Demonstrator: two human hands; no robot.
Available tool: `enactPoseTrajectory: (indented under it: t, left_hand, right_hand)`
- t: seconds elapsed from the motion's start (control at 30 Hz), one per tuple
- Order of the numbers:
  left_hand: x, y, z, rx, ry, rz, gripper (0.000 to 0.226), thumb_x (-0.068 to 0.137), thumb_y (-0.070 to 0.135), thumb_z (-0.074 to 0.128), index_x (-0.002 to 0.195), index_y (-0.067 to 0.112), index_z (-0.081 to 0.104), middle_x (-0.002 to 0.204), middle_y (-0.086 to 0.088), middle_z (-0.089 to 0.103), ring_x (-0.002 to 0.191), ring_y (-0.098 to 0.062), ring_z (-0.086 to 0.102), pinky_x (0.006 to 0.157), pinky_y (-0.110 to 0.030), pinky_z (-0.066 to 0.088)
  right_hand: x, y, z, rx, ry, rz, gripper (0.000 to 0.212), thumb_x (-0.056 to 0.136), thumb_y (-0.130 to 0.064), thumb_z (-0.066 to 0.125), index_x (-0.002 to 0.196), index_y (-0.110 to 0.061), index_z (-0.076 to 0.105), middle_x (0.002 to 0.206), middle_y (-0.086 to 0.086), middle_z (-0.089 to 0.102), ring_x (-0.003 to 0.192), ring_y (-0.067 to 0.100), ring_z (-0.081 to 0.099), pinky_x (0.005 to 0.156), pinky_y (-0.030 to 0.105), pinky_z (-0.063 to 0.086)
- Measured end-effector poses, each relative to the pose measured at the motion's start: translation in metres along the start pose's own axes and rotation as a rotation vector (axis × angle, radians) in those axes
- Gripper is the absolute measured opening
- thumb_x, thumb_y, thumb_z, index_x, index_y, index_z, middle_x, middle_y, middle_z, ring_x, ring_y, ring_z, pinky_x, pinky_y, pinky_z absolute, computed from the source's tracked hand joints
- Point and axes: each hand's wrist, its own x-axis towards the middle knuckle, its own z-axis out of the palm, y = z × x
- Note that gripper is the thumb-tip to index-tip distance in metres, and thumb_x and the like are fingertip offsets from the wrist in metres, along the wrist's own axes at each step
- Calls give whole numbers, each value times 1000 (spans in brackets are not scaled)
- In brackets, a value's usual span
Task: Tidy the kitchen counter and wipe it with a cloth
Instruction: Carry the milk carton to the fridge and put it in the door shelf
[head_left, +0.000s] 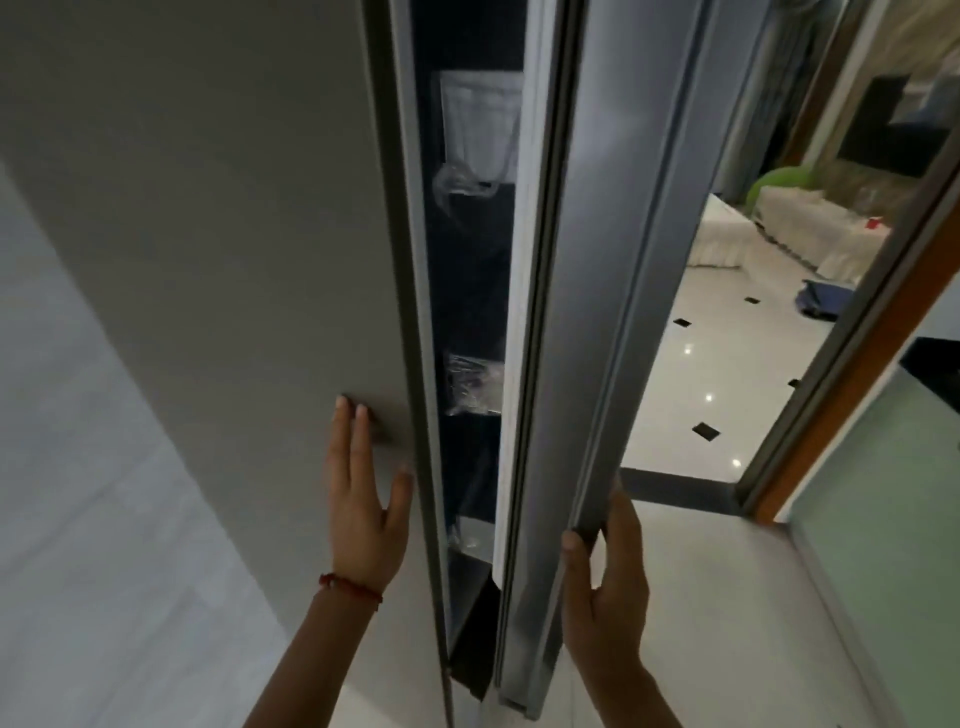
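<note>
A tall grey refrigerator fills the head view. Its side panel (234, 260) is on the left and its door (597, 312) stands slightly ajar, leaving a narrow dark gap. My left hand (363, 499) lies flat with straight fingers on the side panel near the front edge. My right hand (608, 571) grips the outer edge of the door, thumb in front and fingers wrapped behind. Through the gap I see door shelves with a clear plastic bin (480, 124) and a crinkled plastic packet (472, 384). No counter or cloth is in view.
A pale wall (78, 467) stands at the left. To the right a doorway with a wooden frame (852, 384) opens onto a glossy white floor with black diamond tiles (701, 364), white-covered furniture (810, 223) and a dark bundle (823, 304) on the floor.
</note>
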Motion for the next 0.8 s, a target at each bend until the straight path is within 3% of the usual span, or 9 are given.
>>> enactPoseTrajectory:
  t: [0.07, 0.13, 0.2, 0.37, 0.43, 0.6, 0.73, 0.8]
  left_hand:
    - [-1, -5, 2, -35, -15, 17, 61, 92, 40, 36, 144, 15, 15, 154, 22, 1, 143, -1, 8, 117, -17, 13]
    - [0, -7, 0, -66, -23, 17, 59, 93, 49, 27, 144, 26, 10, 152, 29, -2, 144, -2, 8, 117, -17, 11]
    - [1, -7, -1, -63, -33, -5, 58, 91, 54, 23, 143, 34, 5, 152, 28, -2, 142, 3, 6, 116, -14, 10]
    - [0, -6, -1, -47, -41, -34, 60, 90, 39, 32, 140, 45, 0, 150, 27, 0, 140, 10, 3, 116, -13, 9]
    - [-1, -6, 0, -33, -37, -35, 62, 89, 34, 35, 142, 39, 3, 151, 18, 5, 140, 9, 4, 116, -13, 10]
    - [-10, 2, -8, -5, -26, -28, 57, 86, 29, 40, 139, 8, 31, 147, -4, 22, 136, 14, 11, 111, -6, 16]
    - [-38, 19, -14, -54, -59, -2, 45, 87, 27, 44, 125, 4, 47, 132, -20, 47, 122, -12, 39, 98, -33, 40]
    - [-58, 31, -13, -109, -114, 45, 40, 92, 36, 40, 116, 6, 52, 119, -16, 55, 110, -16, 48, 93, -26, 46]
  right_hand:
    - [2, -3, 16, -42, -96, -102, 50, 88, -61, 29, 135, -57, 12, 142, -27, 35, 126, -20, 29, 98, -1, 30]
    - [5, -2, 34, -92, -194, -171, 53, 91, -54, 30, 138, -52, 4, 145, -12, 32, 130, -20, 19, 98, -7, 19]
    - [4, 2, 52, -132, -217, -220, 55, 94, -48, 31, 141, -45, 4, 142, 7, 36, 136, -8, 18, 105, -2, 16]
    - [2, 10, 61, -84, -223, -239, 56, 94, -49, 30, 142, -45, 3, 145, 6, 35, 136, -2, 21, 108, 2, 15]
    - [6, 13, 55, -77, -261, -258, 58, 93, -51, 32, 142, -45, 3, 147, -1, 29, 135, 3, 24, 108, 5, 18]
    - [-1, 40, 30, -156, -374, -182, 52, 92, -55, 28, 139, -35, 22, 149, 0, 31, 133, -19, 15, 96, -7, 22]
    - [-25, 67, -7, -233, -352, 22, 57, 86, -65, 22, 134, -35, 30, 144, -9, 34, 131, -17, 18, 94, -9, 21]
    - [-40, 76, -29, -296, -327, 109, 64, 85, -67, 21, 132, -27, 38, 140, -5, 42, 128, -7, 31, 97, -2, 26]
